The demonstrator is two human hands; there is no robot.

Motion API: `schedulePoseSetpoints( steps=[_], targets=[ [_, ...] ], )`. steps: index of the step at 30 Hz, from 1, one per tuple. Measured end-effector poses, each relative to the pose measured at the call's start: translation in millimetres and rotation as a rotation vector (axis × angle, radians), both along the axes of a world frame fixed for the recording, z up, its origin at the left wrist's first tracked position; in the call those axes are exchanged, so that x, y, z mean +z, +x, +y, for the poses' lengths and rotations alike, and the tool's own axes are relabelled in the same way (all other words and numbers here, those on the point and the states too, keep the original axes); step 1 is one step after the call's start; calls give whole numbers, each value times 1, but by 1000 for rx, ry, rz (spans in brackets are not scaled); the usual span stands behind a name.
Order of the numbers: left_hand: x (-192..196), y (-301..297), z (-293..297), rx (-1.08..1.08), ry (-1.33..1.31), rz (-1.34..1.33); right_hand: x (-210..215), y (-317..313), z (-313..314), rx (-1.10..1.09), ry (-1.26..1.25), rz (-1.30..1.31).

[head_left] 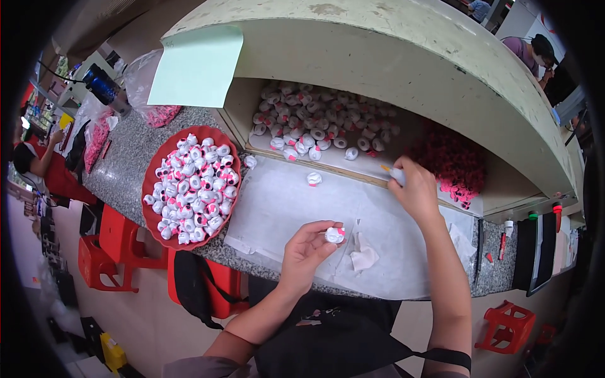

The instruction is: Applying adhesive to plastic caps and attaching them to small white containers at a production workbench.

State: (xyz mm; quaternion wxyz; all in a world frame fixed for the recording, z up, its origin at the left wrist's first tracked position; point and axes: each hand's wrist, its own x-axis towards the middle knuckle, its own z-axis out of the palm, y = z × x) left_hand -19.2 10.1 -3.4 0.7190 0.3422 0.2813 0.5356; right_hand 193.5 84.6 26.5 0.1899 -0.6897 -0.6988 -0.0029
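Left hand [307,250] pinches a small white toy piece [334,235]; right hand [417,189] grips a pen-like tool [393,174]. A loose pinch could drop the piece off the counter [126,170].

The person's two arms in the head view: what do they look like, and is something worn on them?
Both forearms are bare up to the elbows, with no gloves, watch or rings visible on the left hand or the right hand. A grey sleeve edge shows at the left upper arm.

Pale green paper sheet [196,66] on shelf's left edge, clear bags [151,94] beside.
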Motion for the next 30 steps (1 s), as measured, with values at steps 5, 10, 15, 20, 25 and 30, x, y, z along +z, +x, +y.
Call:
schedulePoseSetpoints(
  steps=[5, 10, 15, 20, 25, 30],
  targets=[
    [-4, 4, -3, -36, 25, -68, 8, -28, -67, 189, -75, 1005],
    [-2, 15, -6, -107, 31, -66, -6, -46, -101, 41, -182, 1272],
    [-1, 14, -7, -95, 41, 5, -8, -49, -113, -90, -27, 1578],
    [-2, 12, -8, -52, 246, 248, -4, -58, -116, 12, -183, 1611],
    [-1, 10, -8, -96, 359, 325, -7, -61, -113, 22, -168, 1506],
    [0, 8, -8, -116, 332, 217, -13, -62, -115, 84, -137, 1397]
  ],
)
